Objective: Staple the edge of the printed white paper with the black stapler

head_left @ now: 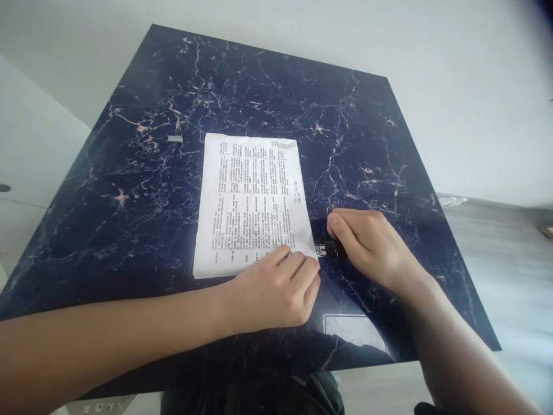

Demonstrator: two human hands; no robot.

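A stack of printed paper (250,202) lies on the dark table, with lines of small text, a barcode and handwriting along its right side. My left hand (287,285) is closed at the stack's near right corner, its curled fingers gripping the paper. In my right hand (367,239) is a black stapler (332,249), wrapped by closed fingers that hide most of it. The stapler's metal front end points left at the paper's right edge, close to my left fingertips. Whether the paper sits between its jaws I cannot tell.
The table (268,86) has a dark blue marbled, glossy top. A small grey strip of staples (175,139) lies left of the paper's far corner. Light reflects off the surface near the front edge. A pale wall (466,98) stands behind the table.
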